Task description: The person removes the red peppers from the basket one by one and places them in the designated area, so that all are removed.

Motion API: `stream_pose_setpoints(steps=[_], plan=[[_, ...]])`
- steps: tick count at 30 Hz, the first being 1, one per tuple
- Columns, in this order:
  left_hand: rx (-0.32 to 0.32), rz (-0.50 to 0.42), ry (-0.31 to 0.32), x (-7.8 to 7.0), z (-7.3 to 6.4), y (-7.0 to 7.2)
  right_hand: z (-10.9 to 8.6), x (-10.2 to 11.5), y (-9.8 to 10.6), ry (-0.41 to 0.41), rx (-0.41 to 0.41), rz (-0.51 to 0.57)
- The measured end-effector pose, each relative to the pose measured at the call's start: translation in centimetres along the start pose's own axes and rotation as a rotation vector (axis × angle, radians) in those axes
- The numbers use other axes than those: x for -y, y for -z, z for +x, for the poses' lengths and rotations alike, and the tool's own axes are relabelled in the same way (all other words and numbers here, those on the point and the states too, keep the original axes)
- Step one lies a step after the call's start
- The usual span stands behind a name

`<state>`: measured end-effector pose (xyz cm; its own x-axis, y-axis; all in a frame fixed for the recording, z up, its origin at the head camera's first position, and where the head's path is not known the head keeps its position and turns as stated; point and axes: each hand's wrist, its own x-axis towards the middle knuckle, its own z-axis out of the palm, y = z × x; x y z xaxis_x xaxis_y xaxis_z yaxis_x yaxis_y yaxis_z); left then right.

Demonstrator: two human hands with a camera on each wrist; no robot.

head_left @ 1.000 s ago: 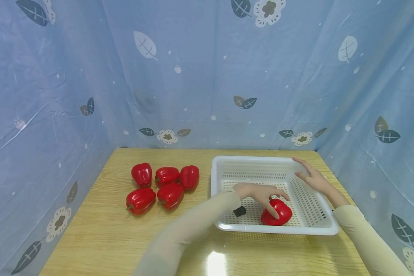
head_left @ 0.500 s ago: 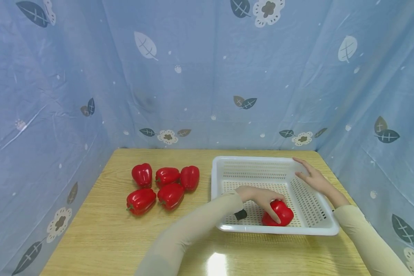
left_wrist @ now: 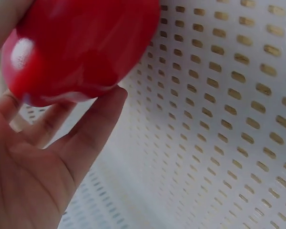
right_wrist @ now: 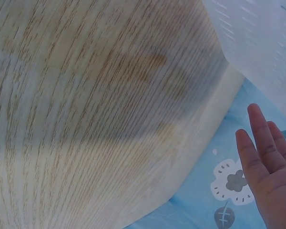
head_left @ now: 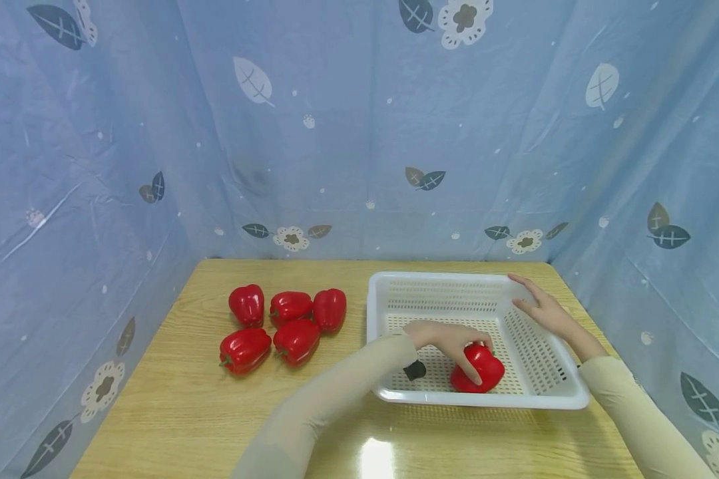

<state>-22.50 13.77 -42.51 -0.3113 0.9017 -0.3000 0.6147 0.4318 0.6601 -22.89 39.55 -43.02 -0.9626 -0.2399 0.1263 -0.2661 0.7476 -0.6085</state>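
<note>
A red bell pepper [head_left: 482, 370] sits low in the white perforated basket [head_left: 455, 398], near its front wall. My left hand [head_left: 449, 340] grips it from the left, thumb in front and fingers bent over its far side. In the left wrist view the fingertips press against the underside of the glossy pepper [left_wrist: 86, 43], close to the basket's slotted floor. My right hand [head_left: 548, 313] rests on the basket's right rim, thumb toward the inside. Its fingers look straight in the right wrist view, where the hand [right_wrist: 271, 176] appears beside the basket's outer wall [right_wrist: 262, 52].
Several more red bell peppers lie grouped on the wooden table [head_left: 174, 399] left of the basket, among them a front one [head_left: 245, 349] and a right one [head_left: 329, 309]. A blue patterned curtain [head_left: 335, 166] encloses the table at the back and sides.
The fingers of my left hand have curled in around the bell pepper, which has shifted slightly and now shows its green stem. My right hand stays at the rim.
</note>
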Motion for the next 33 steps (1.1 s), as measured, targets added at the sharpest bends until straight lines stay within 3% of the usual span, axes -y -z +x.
stream_pose_setpoints(steps=[9,21,33], plan=[[-0.028,-0.019,-0.023,-0.7,-1.6,1.2,0.2,0.1,0.1,0.001,0.009,0.018],[-0.076,-0.075,-0.133,-0.6,-3.8,2.8,0.0,0.3,0.2,-0.036,0.027,0.047],[-0.125,-0.082,-0.129,-0.2,-6.3,4.1,0.2,0.3,0.3,-0.056,0.025,0.005]])
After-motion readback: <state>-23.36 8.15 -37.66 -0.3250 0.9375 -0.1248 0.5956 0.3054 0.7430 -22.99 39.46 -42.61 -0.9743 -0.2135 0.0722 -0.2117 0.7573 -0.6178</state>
